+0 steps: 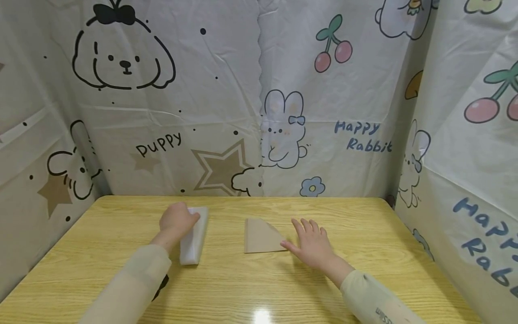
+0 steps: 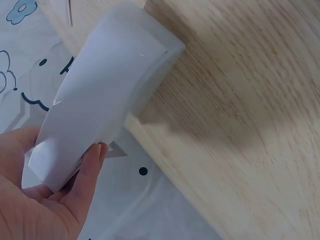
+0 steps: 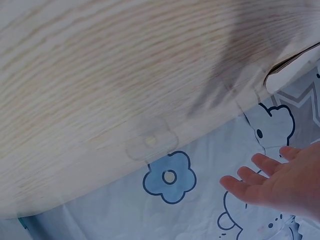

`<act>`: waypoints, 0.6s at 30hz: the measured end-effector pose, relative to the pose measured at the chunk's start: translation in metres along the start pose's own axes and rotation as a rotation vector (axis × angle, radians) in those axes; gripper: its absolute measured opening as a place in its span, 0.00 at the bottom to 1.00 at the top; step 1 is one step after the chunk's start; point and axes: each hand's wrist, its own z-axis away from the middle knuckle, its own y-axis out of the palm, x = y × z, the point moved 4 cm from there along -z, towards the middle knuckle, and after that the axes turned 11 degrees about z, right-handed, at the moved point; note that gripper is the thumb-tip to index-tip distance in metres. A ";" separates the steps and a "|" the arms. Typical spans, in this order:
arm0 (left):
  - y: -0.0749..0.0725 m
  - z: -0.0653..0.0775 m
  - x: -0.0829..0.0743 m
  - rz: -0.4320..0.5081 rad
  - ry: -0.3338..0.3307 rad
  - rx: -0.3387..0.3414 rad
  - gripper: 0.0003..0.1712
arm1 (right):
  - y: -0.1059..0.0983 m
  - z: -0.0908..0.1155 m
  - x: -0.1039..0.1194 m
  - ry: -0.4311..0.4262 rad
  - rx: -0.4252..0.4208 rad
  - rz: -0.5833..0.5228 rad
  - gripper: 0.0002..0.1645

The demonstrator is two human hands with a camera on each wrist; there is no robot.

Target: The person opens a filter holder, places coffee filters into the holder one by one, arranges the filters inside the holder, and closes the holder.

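My left hand grips a long, flat white packet with a glossy surface on the left part of the table. In the left wrist view the thumb and fingers hold the white packet at one end, and its other end reaches out over the wood. A brown paper piece, shaped like a quarter circle, lies at mid-table. Beside it my right hand is spread, with its thumb at the paper's right corner. The right wrist view shows that hand with extended fingers; the paper's layered edge shows at the right.
The wood-grain table ends at the back against a printed cloth with cartoon animals. More of this cloth hangs along the left and right sides. A small dark object shows beside the left sleeve.
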 end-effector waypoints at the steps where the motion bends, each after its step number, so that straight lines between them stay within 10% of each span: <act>1: -0.001 0.000 0.001 0.006 -0.003 -0.004 0.21 | 0.000 0.000 0.000 0.001 0.001 0.000 0.44; 18: -0.007 0.003 0.005 0.118 0.001 0.031 0.33 | 0.002 -0.001 -0.002 0.014 0.000 -0.013 0.44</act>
